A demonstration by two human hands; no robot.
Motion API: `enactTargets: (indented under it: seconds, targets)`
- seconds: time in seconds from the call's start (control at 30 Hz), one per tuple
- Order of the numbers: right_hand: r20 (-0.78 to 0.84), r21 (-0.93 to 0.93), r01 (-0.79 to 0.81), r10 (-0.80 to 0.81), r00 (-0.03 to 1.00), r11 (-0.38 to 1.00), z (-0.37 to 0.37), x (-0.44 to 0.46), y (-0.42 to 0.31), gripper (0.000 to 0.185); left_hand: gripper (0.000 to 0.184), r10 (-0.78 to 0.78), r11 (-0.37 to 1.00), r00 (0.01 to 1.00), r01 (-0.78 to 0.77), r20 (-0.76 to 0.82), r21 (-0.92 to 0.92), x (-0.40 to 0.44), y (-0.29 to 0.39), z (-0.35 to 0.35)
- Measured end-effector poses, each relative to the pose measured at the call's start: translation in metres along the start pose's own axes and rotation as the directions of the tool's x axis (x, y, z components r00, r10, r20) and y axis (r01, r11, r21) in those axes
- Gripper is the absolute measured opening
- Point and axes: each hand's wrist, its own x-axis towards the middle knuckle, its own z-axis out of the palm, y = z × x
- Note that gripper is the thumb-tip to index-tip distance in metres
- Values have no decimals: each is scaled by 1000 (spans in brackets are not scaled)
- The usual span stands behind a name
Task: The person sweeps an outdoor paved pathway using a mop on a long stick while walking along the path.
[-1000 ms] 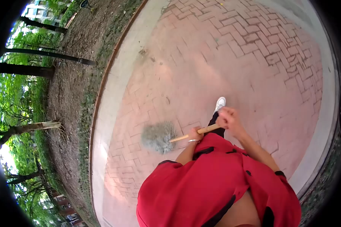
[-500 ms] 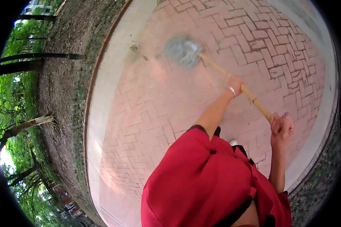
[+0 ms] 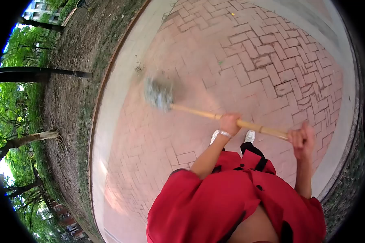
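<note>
My left hand (image 3: pixel 230 123), with a pale bracelet at its wrist, is wrapped around the middle of a long bamboo handle. My right hand (image 3: pixel 302 139) is closed round the handle's upper end. The handle belongs to a broom (image 3: pixel 196 111), which slants out to the left across the paving. Its grey-green head (image 3: pixel 159 93) is smeared by motion, so the bristles cannot be made out. Dusty debris (image 3: pixel 139 68) lies just beyond the head, near the pale border.
Red brick paving (image 3: pixel 263 60) spreads underfoot, with a pale concrete border (image 3: pixel 109 105) and a raised brick edging (image 3: pixel 102 83) at left. Beyond that is bare soil (image 3: pixel 65 105) with trees. My white shoes (image 3: pixel 250 136) stand close below the handle. Another kerb (image 3: pixel 340 174) curves along the right.
The broom's head has swung left and nearer to me, over the paving toward the pale border. My left hand has moved left and down with the handle; my right hand has shifted slightly down.
</note>
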Motion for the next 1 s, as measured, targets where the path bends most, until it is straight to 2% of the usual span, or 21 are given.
enactTargets:
  seconds: [0.07, 0.13, 0.2, 0.27, 0.3, 0.37, 0.4, 0.47, 0.5, 0.53, 0.57, 0.6, 0.63, 0.67, 0.73, 0.77, 0.8, 0.83, 0.9, 0.97, 1.0]
  targets:
    - [-73, -29, -99, 97, 993, 995, 2, 8, 18, 32, 6, -172, 985, 984, 171, 34, 25, -31, -1, -3]
    - [2, -78, -269, 270, 963, 960, 6, 17, 41, 34, 5, -340, 940, 936, 335, 92, 68, -67, -17, 2]
    - [136, -80, -328, 336, 932, 941, 22, 25, 64, 35, 5, -405, 914, 906, 398, 124, 83, -101, -40, 17]
    - [152, -150, -367, 388, 909, 918, 35, 26, 86, 30, 7, -576, 815, 796, 576, 185, 58, -123, -47, 22]
    - [147, -142, -374, 394, 907, 916, 34, 25, 87, 30, 7, -580, 813, 792, 579, 192, 66, -126, -48, 28]
    - [-62, -187, -350, 345, 937, 918, 31, 20, 89, 23, 8, -471, 876, 845, 481, 253, 24, -129, -47, 48]
    - [-68, -102, -281, 275, 959, 954, 1, 15, 88, 18, 7, -363, 926, 874, 376, 324, 24, -126, -52, 66]
    - [-399, -232, -219, 113, 910, 948, -15, 11, 39, 29, 8, -265, 959, 844, 279, 467, 41, -77, -5, 78]
    - [-302, -142, -111, 63, 951, 984, -48, 3, 18, 33, 10, -132, 985, 902, 166, 410, -47, -55, 18, 90]
    - [-288, -260, 5, -83, 954, 966, -52, -4, -11, 39, 10, -108, 977, 877, 181, 469, -113, -31, 37, 104]
    - [-516, -259, -54, -91, 852, 964, -44, -8, -40, 42, 10, -102, 984, 874, 158, 475, -79, -6, 63, 109]
    - [-457, -215, 55, -150, 877, 975, -50, -12, -55, 42, 12, -29, 994, 863, 79, 505, -78, 18, 77, 120]
    - [-357, -241, 140, -222, 908, 960, -41, -13, -69, 41, 13, 112, 985, 932, -60, 344, -159, 35, 76, 145]
    - [-353, -276, 174, -268, 897, 945, -40, -12, -68, 41, 13, 244, 955, 956, -207, 163, -213, 55, 75, 166]
    - [-390, -334, 204, -332, 859, 920, -39, -1, -54, 42, 9, 270, 959, 946, -249, 177, -133, 105, 71, 187]
    - [-436, -355, 196, -347, 830, 914, -38, 9, -42, 41, 7, 223, 968, 945, -186, 240, -166, 129, 73, 172]
    - [-280, -352, 247, -354, 892, 903, -34, 18, -40, 40, 7, 180, 973, 936, -125, 301, -193, 148, 78, 150]
    - [-270, -353, 259, -363, 892, 899, -33, 21, -45, 40, 7, 186, 972, 939, -134, 289, -192, 159, 82, 139]
    - [-240, -243, 291, -348, 906, 925, -30, 20, -57, 37, 8, 344, 919, 939, -339, -9, -203, 164, 84, 119]
    - [-237, -202, 314, -357, 904, 928, -41, 13, -72, 37, 8, 311, 934, 950, -309, -16, -180, 150, 100, 90]
    - [-211, -128, 286, -308, 928, 950, -48, 7, -82, 36, 8, 291, 942, 956, -291, -28, -168, 139, 109, 80]
